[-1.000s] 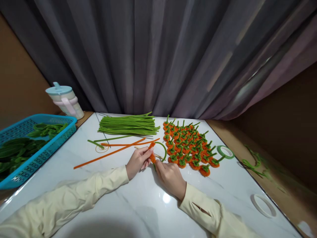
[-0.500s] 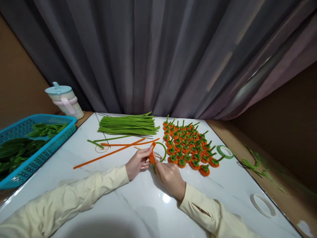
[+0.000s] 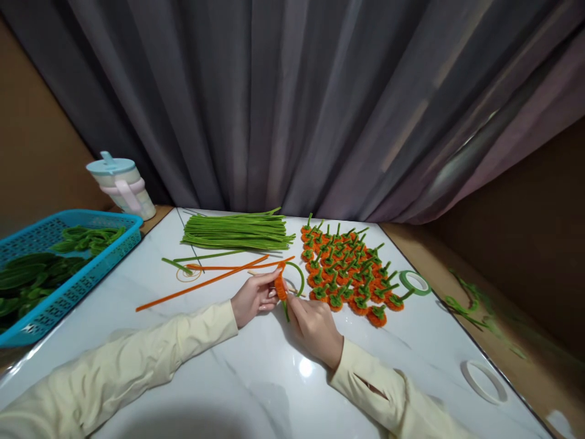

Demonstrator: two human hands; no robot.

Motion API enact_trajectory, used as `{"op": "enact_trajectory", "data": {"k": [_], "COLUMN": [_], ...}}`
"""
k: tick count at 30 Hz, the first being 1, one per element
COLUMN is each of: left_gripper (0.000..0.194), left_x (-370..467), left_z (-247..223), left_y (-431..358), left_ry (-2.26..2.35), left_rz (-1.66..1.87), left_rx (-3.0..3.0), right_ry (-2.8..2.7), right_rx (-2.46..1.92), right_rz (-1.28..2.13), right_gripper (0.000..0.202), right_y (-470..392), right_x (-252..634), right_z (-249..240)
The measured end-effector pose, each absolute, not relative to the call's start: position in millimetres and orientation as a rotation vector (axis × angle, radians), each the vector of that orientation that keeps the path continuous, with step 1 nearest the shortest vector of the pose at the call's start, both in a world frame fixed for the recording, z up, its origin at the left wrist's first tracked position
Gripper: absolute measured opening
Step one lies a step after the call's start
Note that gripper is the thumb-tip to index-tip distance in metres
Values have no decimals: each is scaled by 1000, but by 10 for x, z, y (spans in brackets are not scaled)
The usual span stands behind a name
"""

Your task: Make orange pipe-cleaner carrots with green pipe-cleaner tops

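Note:
My left hand (image 3: 252, 301) pinches a small orange piece of coiled pipe cleaner (image 3: 280, 286) between thumb and fingertips. A green pipe cleaner (image 3: 301, 277) arcs out from the top of the orange piece and bends down to my right hand (image 3: 314, 324). The right fingers are closed around the green pipe cleaner at the lower edge of the orange piece; their exact grip is partly hidden. A short green end (image 3: 287, 312) pokes out below. Just behind my hands lie loose orange pipe cleaners (image 3: 192, 286) and a thin pale stick, partly covered.
A bundle of green pipe cleaners (image 3: 237, 231) lies at the back. Right of it stand rows of orange pieces with green stems (image 3: 347, 265). Green tape (image 3: 415, 283) and a white ring (image 3: 483, 381) sit rightward. Leftward are a blue basket (image 3: 132, 235) and a tumbler (image 3: 123, 186).
Both hands stay nearly in place. The orange piece has tilted slightly, and the green arc has shifted a little leftward, closer to it.

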State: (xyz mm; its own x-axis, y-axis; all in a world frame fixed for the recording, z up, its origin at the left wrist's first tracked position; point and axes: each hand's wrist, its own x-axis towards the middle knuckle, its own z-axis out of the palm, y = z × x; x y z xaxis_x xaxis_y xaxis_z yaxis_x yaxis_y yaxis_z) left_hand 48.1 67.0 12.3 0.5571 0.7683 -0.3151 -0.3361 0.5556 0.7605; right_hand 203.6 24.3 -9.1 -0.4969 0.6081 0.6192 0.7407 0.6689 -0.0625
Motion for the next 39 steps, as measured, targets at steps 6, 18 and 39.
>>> {"op": "enact_trajectory", "data": {"k": [6,18,39], "left_gripper": [31,41,44], "left_x": [480,514,531], "left_z": [142,62,94], "left_y": [668,606,605], "left_ry": [739,781,822], "left_rz": [757,749,798], "left_rx": [786,967,920], "right_ry": [-2296,-2272,-2339], "right_rx": [-1032,-939,-904], "right_rz": [-213,-333,-401], "right_gripper": [20,23,18], "right_y": [215,206,217], "right_x": [2041,2014,2033], "right_z": [-55,-78,-91]}}
